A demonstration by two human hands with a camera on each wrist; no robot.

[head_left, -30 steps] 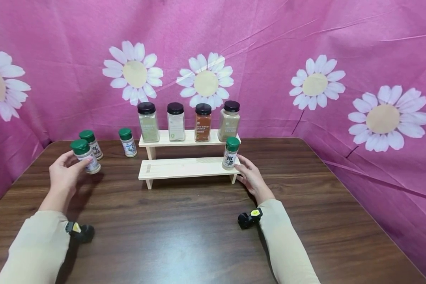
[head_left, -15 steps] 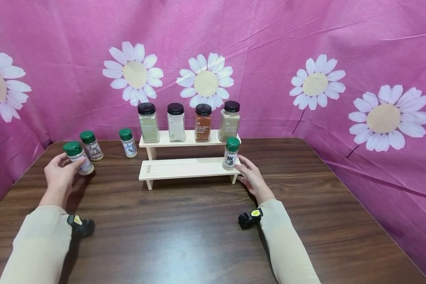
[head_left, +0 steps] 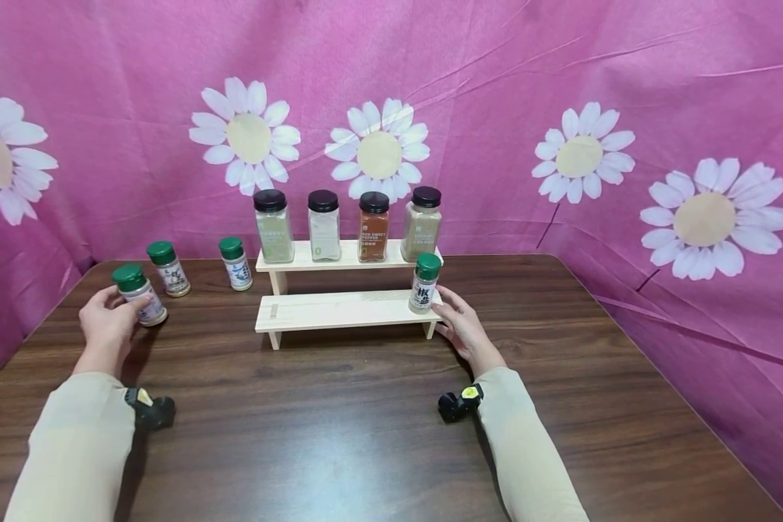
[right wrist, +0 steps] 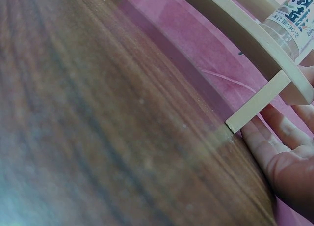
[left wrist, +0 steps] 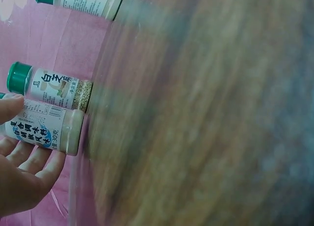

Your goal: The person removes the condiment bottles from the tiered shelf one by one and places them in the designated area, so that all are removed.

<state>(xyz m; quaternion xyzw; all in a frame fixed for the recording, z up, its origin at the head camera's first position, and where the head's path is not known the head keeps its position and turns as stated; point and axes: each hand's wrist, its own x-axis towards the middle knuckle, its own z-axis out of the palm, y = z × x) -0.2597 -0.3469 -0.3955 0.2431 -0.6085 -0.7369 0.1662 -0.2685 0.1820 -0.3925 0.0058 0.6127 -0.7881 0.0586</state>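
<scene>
My left hand [head_left: 107,326] grips a green-capped spice jar [head_left: 148,304] at the table's left side, thumb on one side and fingers on the other. A sesame jar [head_left: 172,277] with a green cap stands just behind it, overlapping it in the left wrist view. My right hand [head_left: 463,326] holds the right end of the two-tier wooden rack [head_left: 333,309], some fingers below the lower shelf beside its leg [right wrist: 257,103]. Right by that hand, a green-capped pepper-salt jar [head_left: 423,293] stands on the lower shelf.
Another green-capped jar [head_left: 238,272] stands left of the rack. Along the upper shelf are several black-capped jars, among them a red pepper jar [head_left: 373,232]. A pink flowered cloth [head_left: 483,109] hangs behind the brown table [head_left: 339,435].
My left hand has carried its spice jar leftward and slightly toward me, uncovering more of the sesame jar behind. My right hand and the rack have stayed in place.
</scene>
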